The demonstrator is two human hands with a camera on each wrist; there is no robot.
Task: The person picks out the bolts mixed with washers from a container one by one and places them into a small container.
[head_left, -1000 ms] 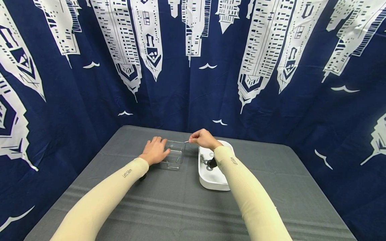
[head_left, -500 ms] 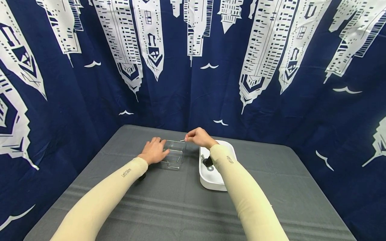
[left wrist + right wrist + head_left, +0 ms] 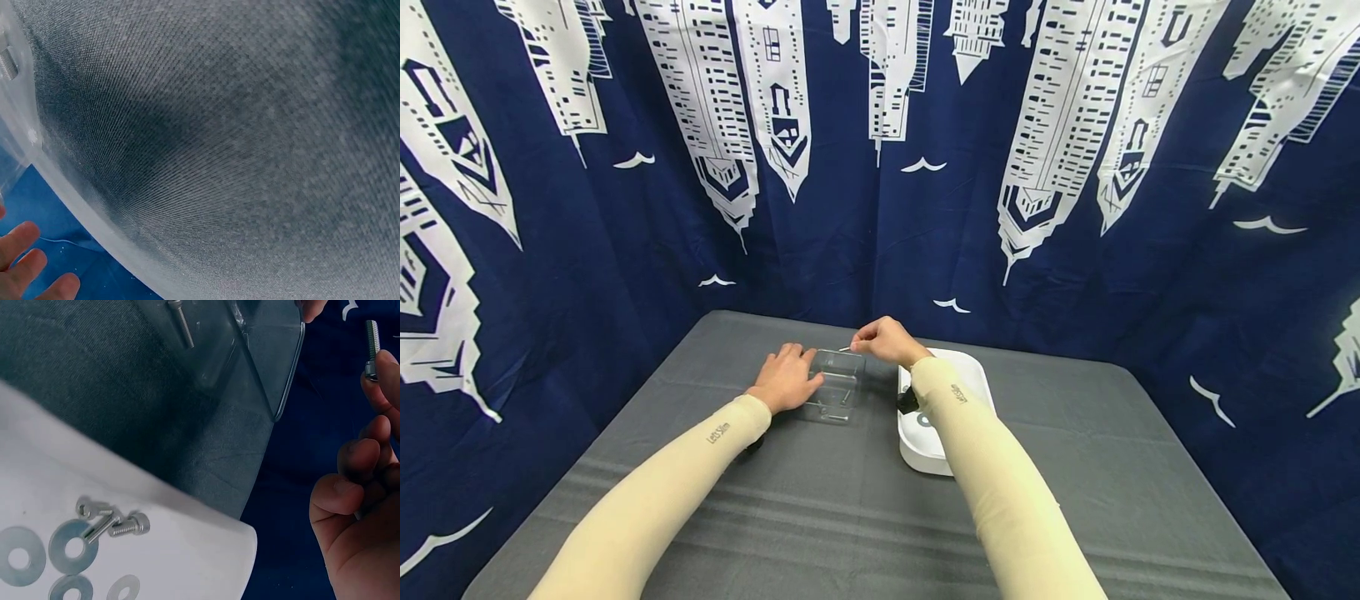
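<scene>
My right hand (image 3: 889, 342) pinches a socket head screw (image 3: 372, 347) by its head between thumb and finger, the threaded shank pointing away from the fingertips. It is held near the far right corner of a clear divided plastic box (image 3: 290, 381). Inside that box lies a long screw (image 3: 181, 325). Over the box's left side rests my left hand (image 3: 784, 379), fingers spread and thumb apart; part of the box is hidden under it. Only several fingertips (image 3: 61, 287) of it show in the left wrist view.
Right of the box stands a white bin (image 3: 928, 462), partly covered by the right forearm. Several washers (image 3: 24, 557) and short socket head screws (image 3: 132, 526) lie in it. Grey cloth (image 3: 850, 517) covers the table, and a blue patterned curtain (image 3: 910, 242) hangs behind.
My right hand has moved left with the screw, from beside the white bin toward the far edge of the clear box. The left hand stays on the box.
</scene>
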